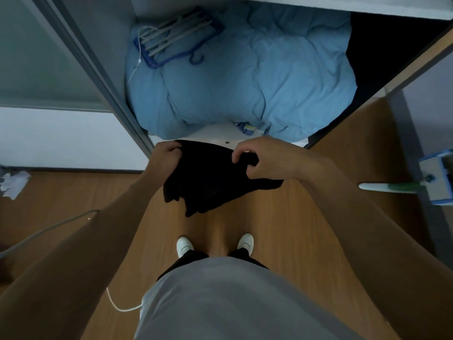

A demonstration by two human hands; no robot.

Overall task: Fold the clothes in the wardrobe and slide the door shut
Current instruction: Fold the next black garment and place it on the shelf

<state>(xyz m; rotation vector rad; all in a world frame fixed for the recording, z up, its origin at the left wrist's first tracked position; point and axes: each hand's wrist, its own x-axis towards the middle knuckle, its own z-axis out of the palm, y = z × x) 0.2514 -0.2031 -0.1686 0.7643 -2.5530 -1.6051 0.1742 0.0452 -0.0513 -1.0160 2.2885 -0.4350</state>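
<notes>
Open grey wardrobe [103, 25] holds a crumpled light-blue quilt [245, 82]. A black fabric garment [210, 182] hangs just before its shelf edge, above the wooden floor [282, 229]. Left hand [166, 153] and right hand [264, 160] each grip the top edge with curled fingers.

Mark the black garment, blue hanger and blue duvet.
black garment [210, 182]: head view, middle of the hanging cloth.
blue hanger [171, 39]: head view, on its grey bars.
blue duvet [269, 82]: head view, centre of its top surface.
</notes>
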